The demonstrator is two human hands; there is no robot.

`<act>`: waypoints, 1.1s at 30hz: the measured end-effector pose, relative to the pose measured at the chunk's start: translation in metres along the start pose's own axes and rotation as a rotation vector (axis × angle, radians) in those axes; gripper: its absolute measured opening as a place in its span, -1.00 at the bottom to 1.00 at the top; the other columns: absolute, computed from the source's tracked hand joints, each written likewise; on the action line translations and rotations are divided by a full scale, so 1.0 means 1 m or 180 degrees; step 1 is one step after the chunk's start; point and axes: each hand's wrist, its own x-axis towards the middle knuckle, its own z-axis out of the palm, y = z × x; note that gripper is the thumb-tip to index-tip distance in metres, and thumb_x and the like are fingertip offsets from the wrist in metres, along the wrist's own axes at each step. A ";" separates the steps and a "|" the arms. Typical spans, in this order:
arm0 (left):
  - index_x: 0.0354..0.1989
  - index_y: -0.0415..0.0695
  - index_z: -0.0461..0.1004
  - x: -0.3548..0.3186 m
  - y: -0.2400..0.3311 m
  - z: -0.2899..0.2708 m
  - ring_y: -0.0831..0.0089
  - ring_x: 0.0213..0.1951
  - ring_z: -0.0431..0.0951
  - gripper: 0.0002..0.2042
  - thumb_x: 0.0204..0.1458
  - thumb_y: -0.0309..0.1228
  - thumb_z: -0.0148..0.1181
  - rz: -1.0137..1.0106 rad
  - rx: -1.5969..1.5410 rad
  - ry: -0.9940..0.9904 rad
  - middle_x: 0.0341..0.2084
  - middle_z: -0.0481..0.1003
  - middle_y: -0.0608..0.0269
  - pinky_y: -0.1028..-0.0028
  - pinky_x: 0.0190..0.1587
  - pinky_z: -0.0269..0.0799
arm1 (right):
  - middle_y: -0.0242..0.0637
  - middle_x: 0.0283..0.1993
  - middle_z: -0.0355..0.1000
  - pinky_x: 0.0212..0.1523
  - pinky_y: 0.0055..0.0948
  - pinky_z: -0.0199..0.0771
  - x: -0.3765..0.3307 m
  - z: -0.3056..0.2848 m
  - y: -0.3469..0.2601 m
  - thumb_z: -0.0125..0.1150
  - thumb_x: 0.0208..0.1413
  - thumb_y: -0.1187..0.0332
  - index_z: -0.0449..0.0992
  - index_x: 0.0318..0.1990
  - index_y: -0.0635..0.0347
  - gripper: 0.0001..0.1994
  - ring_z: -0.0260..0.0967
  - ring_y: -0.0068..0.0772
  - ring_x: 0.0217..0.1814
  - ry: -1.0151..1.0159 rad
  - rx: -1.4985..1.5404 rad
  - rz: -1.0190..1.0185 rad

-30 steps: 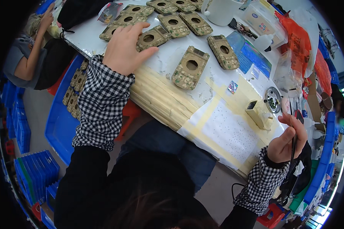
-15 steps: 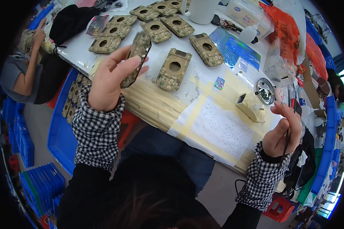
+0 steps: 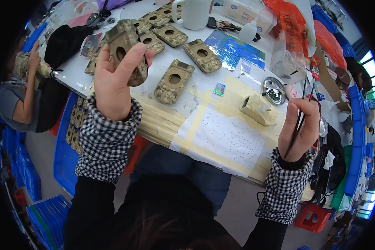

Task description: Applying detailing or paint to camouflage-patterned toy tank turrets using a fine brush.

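My left hand (image 3: 114,81) holds up a camouflage-painted flat part with a round hole (image 3: 126,46), lifted above the table's left side. My right hand (image 3: 299,129) grips a thin dark brush (image 3: 301,109), upright, beyond the table's right end. Several more camouflage parts lie on the white table: one (image 3: 171,81) just right of my left hand, another (image 3: 202,55) farther back, others in a row toward the far left. A small tape-wrapped block (image 3: 259,110) stands near my right hand.
A dotted white sheet taped down with beige tape (image 3: 229,135) lies at the near edge. A white mug (image 3: 193,12), a round metal dish (image 3: 273,90), blue foil sheets (image 3: 233,48) and orange bags (image 3: 296,21) sit farther back. Another person (image 3: 23,96) sits at left beside blue crates (image 3: 66,154).
My left hand took a camouflage part off the table and raised it toward me. My right hand stayed at the right with the brush.
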 end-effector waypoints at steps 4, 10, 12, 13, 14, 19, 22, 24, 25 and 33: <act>-0.11 -0.24 0.31 -0.010 0.020 0.021 0.46 -0.28 0.55 -0.70 0.06 -0.37 0.20 -0.1189 -0.0774 -0.1110 -0.36 0.48 0.24 0.48 -0.21 0.53 | -0.23 -0.43 0.35 -0.38 -0.50 0.27 0.003 -0.009 0.003 0.17 0.04 0.57 0.50 -0.31 0.27 -0.94 0.29 -0.36 -0.42 -0.0305 -0.0210 0.0349; 0.28 -0.25 -0.05 -0.030 -0.005 0.067 0.16 0.15 0.31 -0.46 0.27 -0.10 -0.36 -0.2441 -0.2092 -0.1548 0.17 0.17 -0.17 0.20 0.20 0.27 | -0.22 -0.46 0.35 -0.34 -0.42 0.28 -0.003 -0.014 0.014 0.32 -0.13 0.51 0.54 -0.31 0.25 -0.83 0.30 -0.27 -0.38 -0.0896 0.0013 0.0253; 0.29 -0.25 -0.07 -0.033 -0.014 0.071 0.10 0.20 0.23 -0.45 0.28 -0.09 -0.48 -0.2753 -0.2517 -0.1548 0.19 0.14 -0.19 0.14 0.26 0.18 | -0.21 -0.45 0.36 -0.27 -0.35 0.32 -0.004 -0.014 0.015 0.38 -0.21 0.47 0.54 -0.32 0.23 -0.77 0.32 -0.21 -0.33 -0.0996 0.0004 0.0197; 0.29 -0.25 -0.07 -0.036 -0.018 0.073 0.09 0.22 0.21 -0.45 0.28 -0.09 -0.53 -0.2808 -0.2496 -0.1540 0.20 0.13 -0.19 0.12 0.28 0.15 | -0.21 -0.45 0.36 -0.26 -0.34 0.33 -0.004 -0.014 0.014 0.39 -0.22 0.47 0.54 -0.32 0.22 -0.77 0.33 -0.21 -0.32 -0.1014 -0.0020 0.0164; 0.29 -0.25 -0.08 -0.039 -0.022 0.074 0.08 0.23 0.19 -0.45 0.29 -0.09 -0.57 -0.2861 -0.2474 -0.1531 0.20 0.13 -0.19 0.11 0.29 0.11 | -0.21 -0.45 0.37 -0.24 -0.33 0.34 -0.005 -0.013 0.014 0.39 -0.23 0.46 0.55 -0.32 0.22 -0.76 0.33 -0.20 -0.31 -0.1032 -0.0040 0.0130; 0.25 -0.21 0.01 -0.043 -0.035 0.075 0.09 0.19 0.26 -0.46 0.28 -0.05 -0.52 -0.2980 -0.2302 -0.1688 0.14 0.22 -0.09 0.22 0.23 0.26 | -0.23 -0.49 0.34 -0.32 -0.35 0.36 -0.010 -0.007 0.014 0.40 -0.27 0.47 0.55 -0.36 0.20 -0.77 0.33 -0.20 -0.32 -0.1035 -0.0175 0.0125; 0.25 -0.20 0.01 -0.043 -0.045 0.079 0.09 0.18 0.28 -0.46 0.28 -0.04 -0.51 -0.2937 -0.2210 -0.1706 0.14 0.23 -0.06 0.27 0.21 0.29 | -0.24 -0.51 0.33 -0.36 -0.36 0.35 -0.010 -0.006 0.015 0.39 -0.27 0.49 0.54 -0.39 0.20 -0.80 0.33 -0.22 -0.35 -0.1071 -0.0185 0.0189; 0.25 -0.20 0.01 -0.044 -0.047 0.077 0.11 0.17 0.29 -0.46 0.28 -0.04 -0.50 -0.2951 -0.2106 -0.1711 0.14 0.24 -0.04 0.30 0.19 0.32 | -0.24 -0.51 0.33 -0.37 -0.37 0.34 -0.009 -0.006 0.014 0.39 -0.28 0.51 0.54 -0.41 0.21 -0.81 0.33 -0.22 -0.37 -0.1078 -0.0162 0.0261; 0.25 -0.19 0.00 -0.044 -0.047 0.076 0.11 0.17 0.29 -0.46 0.27 -0.04 -0.50 -0.2952 -0.2052 -0.1705 0.14 0.24 -0.03 0.32 0.19 0.33 | -0.25 -0.50 0.34 -0.37 -0.38 0.34 -0.008 -0.007 0.014 0.38 -0.26 0.53 0.54 -0.41 0.21 -0.82 0.33 -0.24 -0.37 -0.1010 -0.0179 0.0243; 0.31 -0.07 -0.07 -0.046 -0.050 0.075 0.28 0.09 0.39 -0.50 0.28 -0.07 -0.48 -0.3053 -0.1794 -0.2109 0.12 0.27 0.09 0.38 0.09 0.43 | -0.24 -0.38 0.41 -0.26 -0.57 0.29 -0.009 -0.017 -0.003 0.20 0.03 0.56 0.47 -0.25 0.33 -0.88 0.33 -0.49 -0.31 -0.0080 0.0707 0.0934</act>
